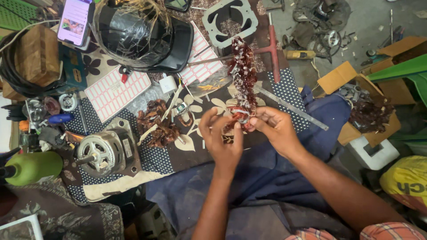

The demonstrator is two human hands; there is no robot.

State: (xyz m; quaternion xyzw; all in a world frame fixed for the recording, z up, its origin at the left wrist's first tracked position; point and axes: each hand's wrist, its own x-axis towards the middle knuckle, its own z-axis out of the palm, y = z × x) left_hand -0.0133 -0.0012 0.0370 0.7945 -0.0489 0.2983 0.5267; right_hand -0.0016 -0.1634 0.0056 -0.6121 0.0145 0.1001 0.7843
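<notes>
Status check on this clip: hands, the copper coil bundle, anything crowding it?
Left hand and right hand both grip the lower end of the copper coil bundle. Bundle raised over the patterned cloth. Metal ruler and loose copper windings lie close by.

A grey concrete floor [356, 18] is seen at the upper right, strewn with scrap. A brown floral cloth [195, 151] is spread out, and cardboard boxes [351, 80] are set alongside.

left hand [222, 140] fingers curled, right hand [272, 129] pinching, forearms converging
</notes>
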